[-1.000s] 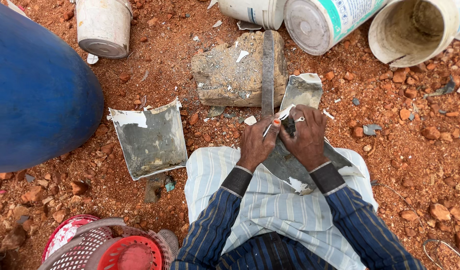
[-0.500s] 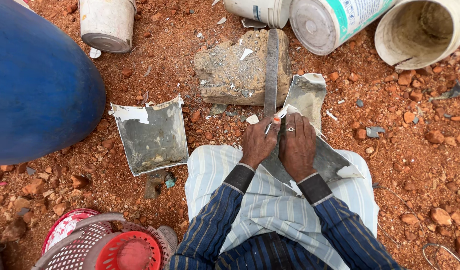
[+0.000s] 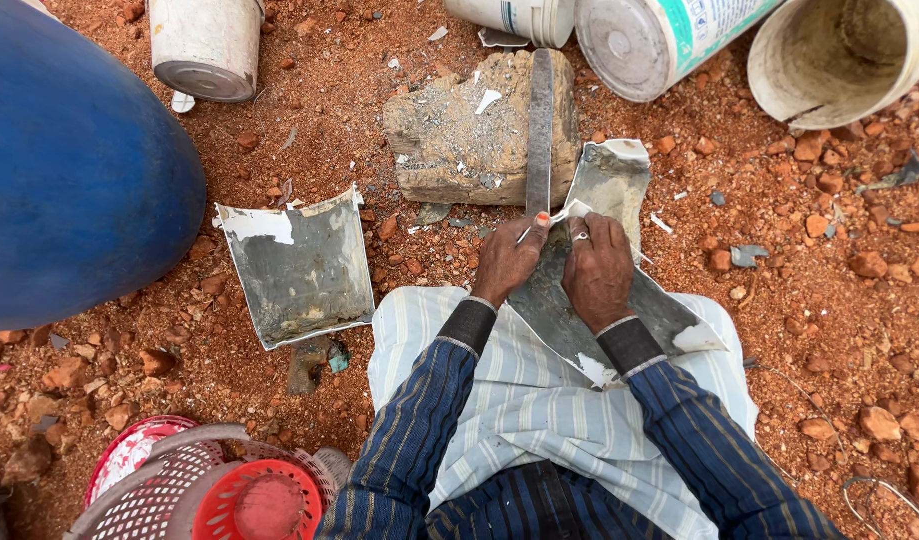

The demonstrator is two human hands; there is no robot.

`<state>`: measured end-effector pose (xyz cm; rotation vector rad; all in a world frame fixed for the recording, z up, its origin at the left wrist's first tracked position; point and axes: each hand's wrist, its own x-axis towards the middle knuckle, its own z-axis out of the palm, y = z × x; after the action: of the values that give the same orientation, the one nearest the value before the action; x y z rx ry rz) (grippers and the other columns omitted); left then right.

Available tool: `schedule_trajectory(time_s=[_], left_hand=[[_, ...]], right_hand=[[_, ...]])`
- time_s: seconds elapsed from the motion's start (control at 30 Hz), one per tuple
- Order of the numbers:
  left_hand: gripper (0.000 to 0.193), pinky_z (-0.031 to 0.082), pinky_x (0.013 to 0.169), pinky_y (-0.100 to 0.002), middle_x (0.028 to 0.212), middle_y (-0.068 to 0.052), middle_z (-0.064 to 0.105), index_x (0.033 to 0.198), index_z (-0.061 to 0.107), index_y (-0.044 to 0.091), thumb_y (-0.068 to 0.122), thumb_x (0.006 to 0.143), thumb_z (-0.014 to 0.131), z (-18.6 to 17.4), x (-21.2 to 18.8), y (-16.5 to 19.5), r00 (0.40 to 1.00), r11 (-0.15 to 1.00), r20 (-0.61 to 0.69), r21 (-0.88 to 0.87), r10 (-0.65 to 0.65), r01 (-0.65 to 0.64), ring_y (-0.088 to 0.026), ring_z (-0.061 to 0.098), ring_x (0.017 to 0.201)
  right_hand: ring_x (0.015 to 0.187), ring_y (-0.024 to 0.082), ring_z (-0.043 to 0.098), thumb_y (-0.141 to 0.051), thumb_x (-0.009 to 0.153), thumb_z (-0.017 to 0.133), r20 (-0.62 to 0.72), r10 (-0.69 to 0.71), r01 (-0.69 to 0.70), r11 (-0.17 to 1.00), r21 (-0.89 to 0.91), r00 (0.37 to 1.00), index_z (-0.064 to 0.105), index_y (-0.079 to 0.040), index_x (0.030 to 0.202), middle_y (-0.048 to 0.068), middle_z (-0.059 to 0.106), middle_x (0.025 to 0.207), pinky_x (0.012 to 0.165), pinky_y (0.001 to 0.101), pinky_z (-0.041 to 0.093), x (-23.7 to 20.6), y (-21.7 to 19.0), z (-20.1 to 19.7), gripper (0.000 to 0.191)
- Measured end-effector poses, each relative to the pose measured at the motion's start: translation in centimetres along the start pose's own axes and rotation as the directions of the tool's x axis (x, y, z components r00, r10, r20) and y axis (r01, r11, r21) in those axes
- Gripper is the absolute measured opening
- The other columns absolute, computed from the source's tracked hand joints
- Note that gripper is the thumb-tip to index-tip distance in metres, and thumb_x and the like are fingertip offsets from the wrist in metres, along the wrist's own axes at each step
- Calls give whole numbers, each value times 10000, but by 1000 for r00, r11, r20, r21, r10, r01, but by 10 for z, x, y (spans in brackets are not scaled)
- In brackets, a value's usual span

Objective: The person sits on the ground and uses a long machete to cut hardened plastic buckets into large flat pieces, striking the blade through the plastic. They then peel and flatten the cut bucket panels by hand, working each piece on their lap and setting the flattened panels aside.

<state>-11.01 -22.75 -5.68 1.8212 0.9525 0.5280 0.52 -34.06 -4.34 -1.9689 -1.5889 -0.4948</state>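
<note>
Outdoors, bare ground of red dirt w/ loose stones and plastic scraps, no flooring. Big blue drum at left, cut off by frame edge. White buckets along top: one upright-ish top left, one top centre mostly out of frame, one on its side w/ green-white label, one lying w/ open mouth toward camera top right, rim cracked. Grey stone block in centre, dusted w/ white chips. Long flat metal blade lying along block's right part, pointing away from person. Curved grey plastic sheet piece flat on dirt left of lap, white torn edges. Red-pink mesh baskets bottom left, partly cut off.

Second grey plastic sheet across striped cloth on lap, far end just beside block. Left hand closed, pinching thin white strip at sheet edge beside blade's near end. Right hand pressed flat-ish on sheet, fingers curled over it, ring on one finger. Blade handle hidden under hands; can't tell if either hand grips it. Small dark thing on dirt by lap, unclear. Wire loop bottom right, cut off.
</note>
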Motion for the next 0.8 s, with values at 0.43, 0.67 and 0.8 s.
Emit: schedule_trajectory(time_s=[0.43,0.67,0.8], left_hand=[[476,530,800,-492,902,-180,756,1084,769,119,506,1001,505,12,24,9,995,997,79,52,-64,60,-363,712,850],[395,518,855,-544,979,-190,762,1105,776,164,440,972,528,30,30,25,988,974,16,161,156,-157,-437,699,936],[389,546,849,-535,906,-222,756,1046,787,139,444,990,552,35,28,28,1000,982,13,190,23,-25,-437,720,885]], right_hand=[[1265,349,576,71,791,660,38,-78,75,994,74,996,696,52,1208,181,637,1287,1129,424,469,-9,30,-15,419],[1179,401,529,-81,739,767,133,62,-63,998,4,989,641,95,1186,221,585,1244,976,498,426,6,29,2,496],[1079,349,556,-40,767,745,201,20,3,993,-116,979,685,37,1009,172,593,1127,920,466,453,14,40,16,261]])
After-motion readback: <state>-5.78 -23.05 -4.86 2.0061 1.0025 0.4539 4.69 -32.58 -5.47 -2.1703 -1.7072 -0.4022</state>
